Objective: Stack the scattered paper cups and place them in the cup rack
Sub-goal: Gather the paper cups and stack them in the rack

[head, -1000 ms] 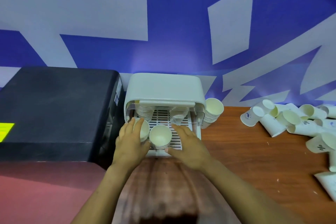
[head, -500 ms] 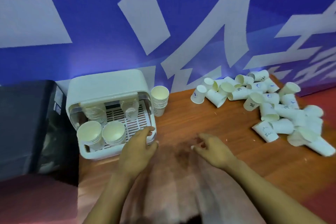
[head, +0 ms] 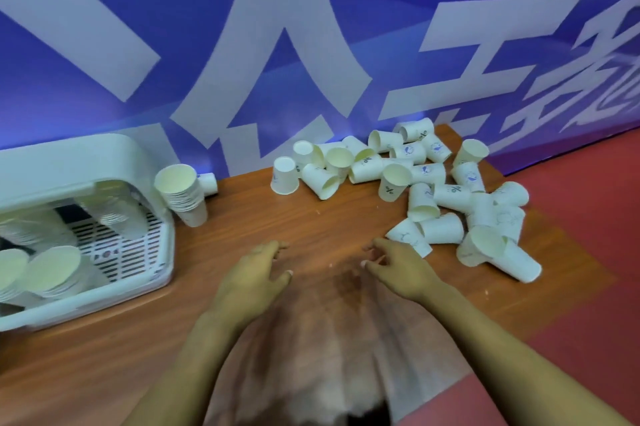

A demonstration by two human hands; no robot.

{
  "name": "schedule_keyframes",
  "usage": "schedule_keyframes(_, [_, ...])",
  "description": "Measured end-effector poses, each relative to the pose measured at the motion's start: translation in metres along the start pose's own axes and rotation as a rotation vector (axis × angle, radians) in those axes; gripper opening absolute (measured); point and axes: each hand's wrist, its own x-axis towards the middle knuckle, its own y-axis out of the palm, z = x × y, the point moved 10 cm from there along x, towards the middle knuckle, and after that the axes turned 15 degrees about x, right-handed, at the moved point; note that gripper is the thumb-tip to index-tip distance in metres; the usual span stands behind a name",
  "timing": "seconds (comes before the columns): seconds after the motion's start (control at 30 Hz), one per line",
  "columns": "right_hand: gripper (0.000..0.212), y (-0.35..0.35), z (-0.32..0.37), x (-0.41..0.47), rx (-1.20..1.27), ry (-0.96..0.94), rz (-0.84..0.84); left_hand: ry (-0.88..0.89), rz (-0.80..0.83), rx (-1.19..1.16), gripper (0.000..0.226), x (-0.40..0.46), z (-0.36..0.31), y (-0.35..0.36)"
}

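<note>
While both hands hang empty above the desk [head: 311, 218], the step in hand appears to be gathering the next batch of loose cups. The left hand [head: 256, 273] is spread, fingers loosely curled, touching nothing. The right hand [head: 398, 266] is likewise spread and empty, its fingertips just beside the nearest tipped cup [head: 408, 238].

The scattered paper cups [head: 415, 183] lie in a heap ahead and to the right of the right hand, most on their sides, a few upside down. The cup rack [head: 86, 235] stands to the left of the left hand (it holds several nested columns already, so the task is judged partly done). A finished stack [head: 185, 193] leans just beside the rack, ahead of the left hand.

Recommended procedure:

1. Start from the near edge of the heap; the cup beside the right fingertips is the easiest reach.
2. Grip each cup by the wall with light pressure. Thin paper probably dents readily, and a dented rim may not nest.
3. Turn every cup mouth-up before nesting, and hold the growing stack in the left hand.
4. Avoid sweeping the heap toward the far right edge of the desk, where cups could roll off.
5. Keep each stack short enough to enter the rack opening without tilting.
</note>
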Motion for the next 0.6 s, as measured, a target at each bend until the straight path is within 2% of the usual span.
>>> schedule_keyframes(0.27, [0.036,-0.108,-0.088,0.031,-0.067,0.023,0.033,0.010,0.053,0.094,0.058,0.073,-0.132,0.060])
schedule_keyframes(0.43, [0.046,-0.151,-0.120,0.050,-0.177,0.005,0.003,0.025,0.134,0.182,0.068,0.100,-0.172,0.093])
schedule_keyframes(0.6, [0.058,-0.167,-0.147,0.074,-0.350,0.069,0.030,0.122,0.205,0.407,0.072,0.136,-0.206,0.112])
